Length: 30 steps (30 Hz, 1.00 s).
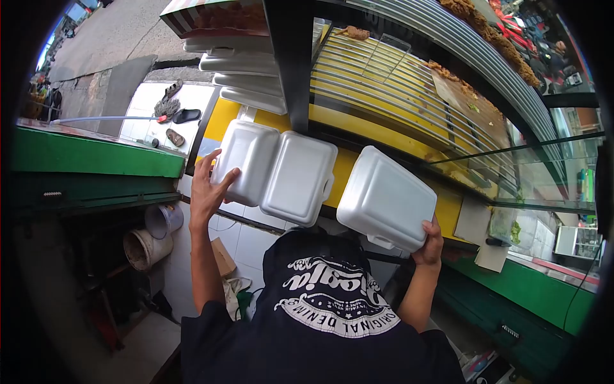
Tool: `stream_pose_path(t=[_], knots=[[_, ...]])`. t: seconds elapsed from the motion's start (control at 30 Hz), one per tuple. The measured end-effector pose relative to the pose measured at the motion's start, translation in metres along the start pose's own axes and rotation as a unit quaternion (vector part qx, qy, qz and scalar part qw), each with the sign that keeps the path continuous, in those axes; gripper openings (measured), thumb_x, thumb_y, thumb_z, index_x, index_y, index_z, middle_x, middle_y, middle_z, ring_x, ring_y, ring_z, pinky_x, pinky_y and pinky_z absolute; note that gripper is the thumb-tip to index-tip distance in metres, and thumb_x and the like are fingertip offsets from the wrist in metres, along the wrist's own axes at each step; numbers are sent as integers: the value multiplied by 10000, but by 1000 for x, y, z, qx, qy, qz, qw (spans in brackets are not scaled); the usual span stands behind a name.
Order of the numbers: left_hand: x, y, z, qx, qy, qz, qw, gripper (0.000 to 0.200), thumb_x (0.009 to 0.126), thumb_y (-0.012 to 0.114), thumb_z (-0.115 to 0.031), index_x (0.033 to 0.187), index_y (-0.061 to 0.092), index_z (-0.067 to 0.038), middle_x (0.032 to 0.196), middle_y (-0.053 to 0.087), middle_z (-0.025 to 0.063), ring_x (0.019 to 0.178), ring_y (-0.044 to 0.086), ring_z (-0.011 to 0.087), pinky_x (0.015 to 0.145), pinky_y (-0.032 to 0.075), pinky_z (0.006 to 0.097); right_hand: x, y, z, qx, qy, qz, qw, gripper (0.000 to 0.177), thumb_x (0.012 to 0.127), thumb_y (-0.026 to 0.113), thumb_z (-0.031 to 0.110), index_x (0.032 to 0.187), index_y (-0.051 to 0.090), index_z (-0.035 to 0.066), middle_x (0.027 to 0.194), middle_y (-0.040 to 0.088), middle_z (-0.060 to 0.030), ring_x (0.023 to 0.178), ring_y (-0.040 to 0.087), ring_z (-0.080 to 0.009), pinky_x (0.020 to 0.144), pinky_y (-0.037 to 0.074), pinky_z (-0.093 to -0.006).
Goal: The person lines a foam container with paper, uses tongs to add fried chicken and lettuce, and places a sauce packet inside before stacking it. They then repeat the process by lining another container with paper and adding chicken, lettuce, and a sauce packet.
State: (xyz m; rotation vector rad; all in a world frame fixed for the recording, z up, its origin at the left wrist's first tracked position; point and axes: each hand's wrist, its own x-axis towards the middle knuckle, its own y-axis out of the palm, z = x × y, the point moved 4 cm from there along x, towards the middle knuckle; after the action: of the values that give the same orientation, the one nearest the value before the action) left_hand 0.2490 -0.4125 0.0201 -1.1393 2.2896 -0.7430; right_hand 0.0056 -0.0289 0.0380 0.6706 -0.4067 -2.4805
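An unfolded white foam box (299, 176) is held at its left part by my left hand (210, 184), thumb on the foam surface and fingers at its outer edge. Its two halves lie side by side over the yellow counter. To the right, my right hand (430, 243) grips the lower right corner of another white foam box (387, 197), which is tilted. A gap separates the two boxes. Parts of both hands' fingers are hidden behind the foam.
Stacked white foam boxes (246, 83) stand at the upper left, beside a black post (290, 70). A glass case with a wire rack (384, 83) holds fried pieces. Green ledges (96, 152) flank both sides. Buckets (146, 248) sit at lower left.
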Motion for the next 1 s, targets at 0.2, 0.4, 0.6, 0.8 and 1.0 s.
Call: stream_pose_path(t=[0.2, 0.4, 0.6, 0.8, 1.0], knots=[[-41, 59, -38, 49, 41, -2, 998, 683, 736, 762, -440, 1271, 517, -94, 1251, 483, 166, 1100, 546, 317, 905, 493, 445, -5, -12, 2, 29, -30, -15, 999, 747, 717, 566, 246, 1382, 351, -15, 1273, 500, -183, 1149, 534, -305, 972, 456, -411], [-64, 97, -73, 36, 32, 7, 999, 673, 753, 730, -473, 1253, 521, -73, 1280, 465, 211, 1174, 482, 381, 981, 414, 463, 2, -11, 14, -25, -10, 24, 999, 750, 723, 574, 263, 1382, 356, -19, 1262, 511, -176, 1139, 542, -275, 953, 466, -384], [-53, 66, -97, -108, 71, 68, 989, 661, 842, 650, -444, 1332, 458, -44, 1247, 529, 205, 1106, 548, 319, 912, 462, 421, 28, 41, 17, -136, 111, 165, 970, 612, 765, 643, 256, 1289, 515, -33, 1078, 632, -124, 957, 608, -174, 863, 466, -274], [-31, 55, -93, -299, 14, 369, 880, 953, 746, 725, -419, 1496, 211, -134, 1230, 543, 285, 1017, 615, 290, 898, 480, 388, 60, 146, 9, -267, 112, 338, 895, 566, 788, 693, 373, 1175, 609, -31, 1029, 648, -110, 904, 612, -153, 819, 470, -262], [-38, 9, -68, -331, 5, 225, 917, 1073, 630, 750, -270, 1516, 156, -161, 1144, 603, 235, 1037, 615, 297, 970, 437, 384, 81, 193, -35, -307, 39, 316, 897, 658, 819, 695, 435, 1254, 528, -29, 1126, 608, -148, 1005, 607, -200, 880, 474, -290]])
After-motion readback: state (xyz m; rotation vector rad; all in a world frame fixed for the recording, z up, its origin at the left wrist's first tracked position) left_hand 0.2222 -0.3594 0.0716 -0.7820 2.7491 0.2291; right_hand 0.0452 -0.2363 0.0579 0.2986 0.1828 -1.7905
